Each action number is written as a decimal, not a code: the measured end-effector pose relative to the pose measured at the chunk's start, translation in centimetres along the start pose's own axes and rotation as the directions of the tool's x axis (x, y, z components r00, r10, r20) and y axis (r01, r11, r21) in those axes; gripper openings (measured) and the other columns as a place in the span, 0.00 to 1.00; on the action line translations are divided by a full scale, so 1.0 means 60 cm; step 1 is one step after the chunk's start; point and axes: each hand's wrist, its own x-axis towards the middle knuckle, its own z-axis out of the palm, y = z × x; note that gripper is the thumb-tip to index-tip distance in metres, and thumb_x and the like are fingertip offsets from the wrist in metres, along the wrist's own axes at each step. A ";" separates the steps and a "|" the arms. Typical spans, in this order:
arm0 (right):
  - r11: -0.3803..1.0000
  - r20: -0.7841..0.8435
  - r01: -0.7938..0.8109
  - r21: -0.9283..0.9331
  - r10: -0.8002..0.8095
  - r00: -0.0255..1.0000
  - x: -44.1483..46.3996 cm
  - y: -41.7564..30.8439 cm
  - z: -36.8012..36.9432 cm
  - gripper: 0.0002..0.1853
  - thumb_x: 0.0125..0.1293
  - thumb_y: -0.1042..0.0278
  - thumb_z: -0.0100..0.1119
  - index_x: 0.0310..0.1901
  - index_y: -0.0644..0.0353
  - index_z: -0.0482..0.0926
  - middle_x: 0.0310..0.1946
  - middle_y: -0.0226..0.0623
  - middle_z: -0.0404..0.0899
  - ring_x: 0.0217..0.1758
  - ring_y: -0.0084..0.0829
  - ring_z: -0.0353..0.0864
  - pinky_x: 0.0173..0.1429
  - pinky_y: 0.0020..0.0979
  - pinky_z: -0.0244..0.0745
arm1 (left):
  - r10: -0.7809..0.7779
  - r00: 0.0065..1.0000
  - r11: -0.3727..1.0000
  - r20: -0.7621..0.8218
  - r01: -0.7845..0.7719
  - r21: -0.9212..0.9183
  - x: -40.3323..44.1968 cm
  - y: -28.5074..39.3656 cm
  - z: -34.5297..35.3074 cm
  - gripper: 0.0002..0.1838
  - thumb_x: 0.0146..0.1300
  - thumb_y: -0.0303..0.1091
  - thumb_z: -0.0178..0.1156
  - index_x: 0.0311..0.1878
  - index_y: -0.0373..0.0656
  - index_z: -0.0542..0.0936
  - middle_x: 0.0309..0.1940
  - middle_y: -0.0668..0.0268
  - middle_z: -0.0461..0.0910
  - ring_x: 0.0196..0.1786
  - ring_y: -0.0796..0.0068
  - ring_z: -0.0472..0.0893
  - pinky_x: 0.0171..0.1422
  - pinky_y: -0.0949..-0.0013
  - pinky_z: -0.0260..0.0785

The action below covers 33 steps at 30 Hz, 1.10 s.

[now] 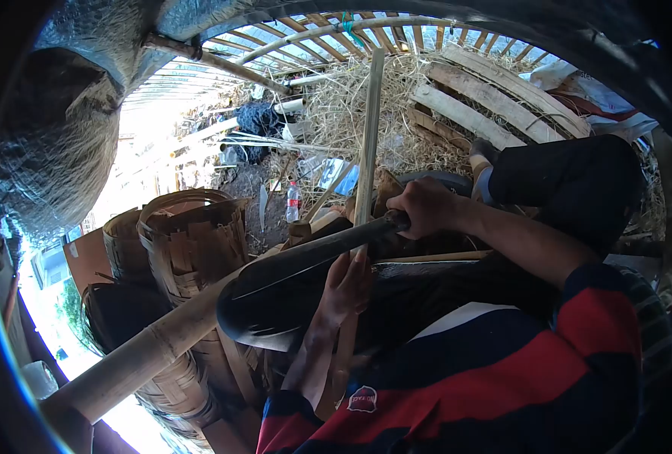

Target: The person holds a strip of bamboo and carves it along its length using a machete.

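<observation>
My right hand (427, 209) is closed round the handle of a large dark-bladed knife (305, 253), whose broad blade points to the lower left. The blade lies across a long bamboo strip (371, 129) that stands nearly upright in view. Below the blade, my left hand (346, 284) has its fingers wrapped round the lower part of this strip. Part of the strip is hidden behind the blade and my left hand.
A thick bamboo pole (150, 344) slants along the left, beside woven bamboo baskets (188, 246). Beyond my hands are a plastic bottle (293, 203), straw (336, 106) and wooden slats (495, 98). A slatted bamboo fence (305, 34) curves along the far side.
</observation>
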 end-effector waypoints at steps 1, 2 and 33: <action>1.000 0.023 0.017 -0.011 -0.017 1.000 -0.001 0.005 -0.002 0.10 0.46 0.60 0.66 0.22 0.55 0.76 0.15 0.40 0.77 0.24 0.45 0.82 0.33 0.44 0.77 | -0.002 1.000 1.000 0.001 0.002 0.002 0.000 0.001 0.000 0.12 0.77 0.42 0.43 0.47 0.43 0.68 0.15 0.76 0.62 0.09 0.86 0.59 0.08 0.80 0.53; 1.000 0.021 0.013 -0.008 -0.013 1.000 -0.002 0.009 -0.002 0.10 0.46 0.60 0.66 0.22 0.55 0.76 0.15 0.40 0.77 0.24 0.45 0.82 0.33 0.44 0.77 | 0.002 1.000 1.000 -0.006 -0.002 0.006 0.000 0.002 0.000 0.12 0.77 0.42 0.44 0.47 0.43 0.68 0.15 0.76 0.62 0.09 0.87 0.60 0.08 0.80 0.53; 0.997 0.061 -0.017 0.079 0.012 0.998 0.012 0.052 -0.015 0.11 0.44 0.60 0.68 0.28 0.55 0.82 0.19 0.40 0.79 0.27 0.43 0.83 0.37 0.42 0.77 | -0.182 0.983 0.975 -0.006 0.180 -0.128 -0.004 -0.013 -0.009 0.11 0.77 0.41 0.44 0.38 0.47 0.69 0.13 0.77 0.60 0.09 0.86 0.59 0.09 0.79 0.53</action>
